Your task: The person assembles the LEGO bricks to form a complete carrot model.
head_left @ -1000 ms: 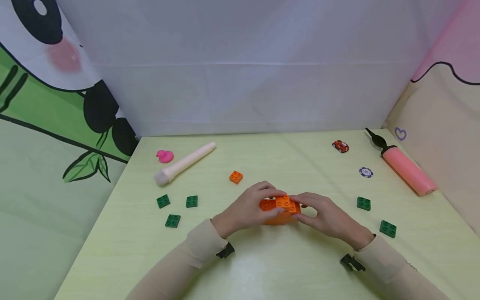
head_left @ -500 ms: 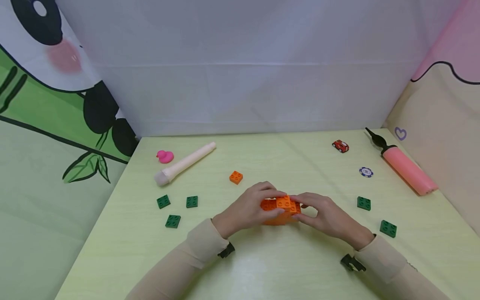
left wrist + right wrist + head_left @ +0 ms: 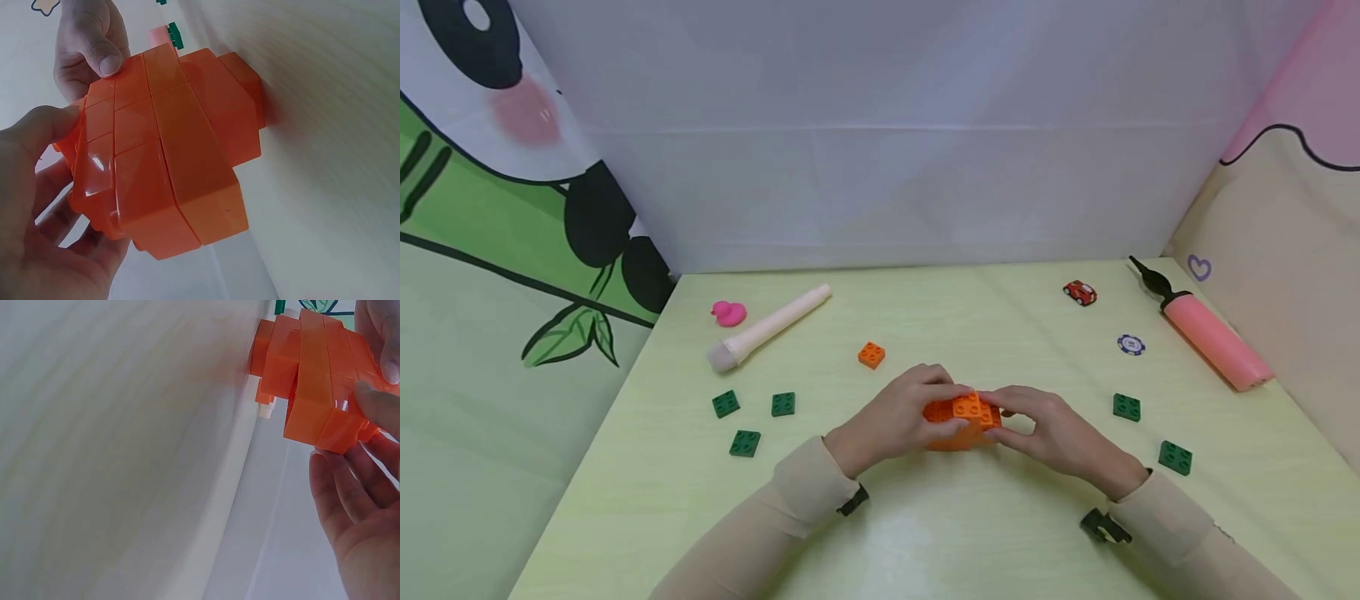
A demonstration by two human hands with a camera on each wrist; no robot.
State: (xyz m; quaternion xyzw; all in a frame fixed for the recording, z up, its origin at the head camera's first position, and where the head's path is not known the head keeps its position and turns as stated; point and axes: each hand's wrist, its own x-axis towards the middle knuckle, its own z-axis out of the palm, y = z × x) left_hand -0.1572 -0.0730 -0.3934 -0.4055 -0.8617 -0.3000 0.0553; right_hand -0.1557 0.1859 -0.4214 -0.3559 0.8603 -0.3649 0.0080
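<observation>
A stepped stack of orange building bricks (image 3: 951, 442) stands on the table between both hands, narrower at its base than above. My left hand (image 3: 906, 414) grips the top left of the stack, its thumb on the near side and fingers on the far side. On the right end, my right hand (image 3: 1047, 423) holds the upper bricks between thumb and fingers. An orange brick (image 3: 967, 406) with bare studs tops the stack between the fingertips. Several layers of bricks (image 3: 187, 147) show in the left wrist view. The right wrist view shows the overhanging side (image 3: 309, 381).
One loose orange brick (image 3: 872, 355) lies beyond the left hand. Green bricks (image 3: 745, 443) lie to the left, and two green bricks (image 3: 1176, 457) to the right. Farther back are a pink duck (image 3: 728, 313), a pale tube (image 3: 771, 327), a toy car (image 3: 1079, 292), a chip (image 3: 1131, 344) and a pink pump (image 3: 1217, 342).
</observation>
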